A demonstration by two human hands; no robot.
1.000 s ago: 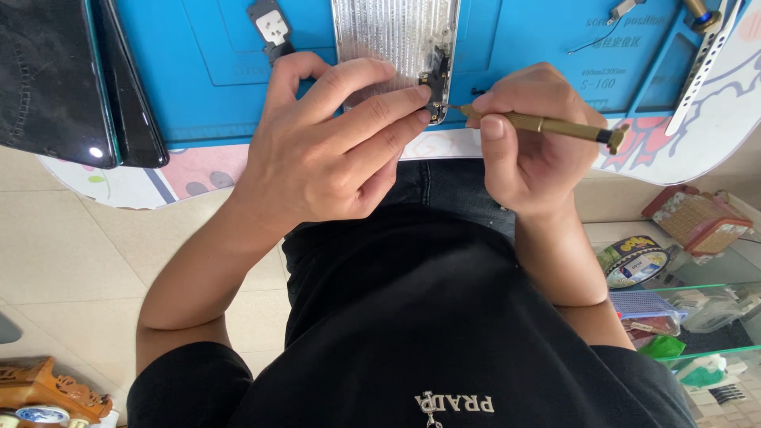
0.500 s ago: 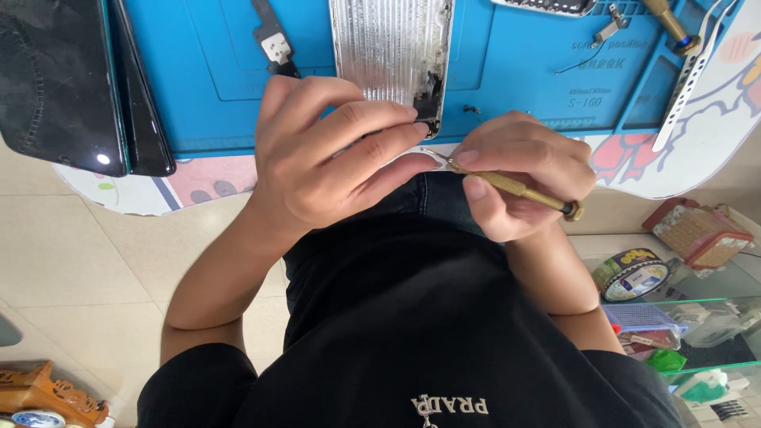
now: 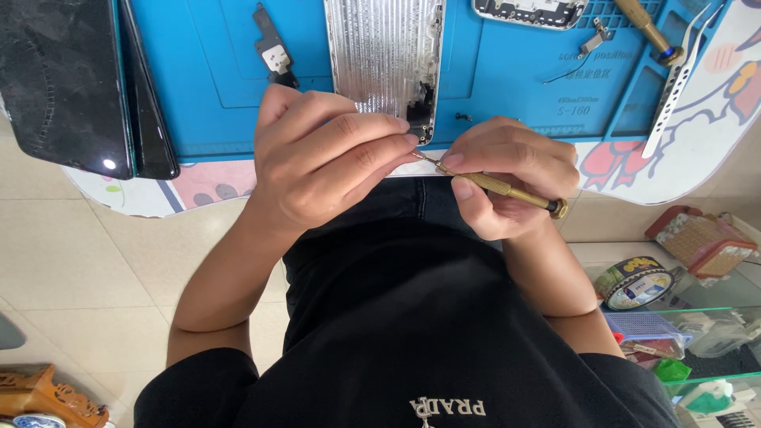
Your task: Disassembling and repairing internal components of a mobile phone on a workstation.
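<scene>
At near edge of blue mat (image 3: 206, 87), just below silver phone housing (image 3: 386, 55): both hands meet. Right hand (image 3: 507, 178) closed around brass precision screwdriver (image 3: 499, 186), pinched on its knurled barrel, tip pointing left. Left hand (image 3: 325, 162) curled, fingertips pinched at the driver tip; whether a screw sits there cannot be told. Judgement: driver light, stiff, slim, knurling gives grip; best held at the barrel. Housing thin, likely scratches easily. Tweezers (image 3: 674, 87) lie far right.
</scene>
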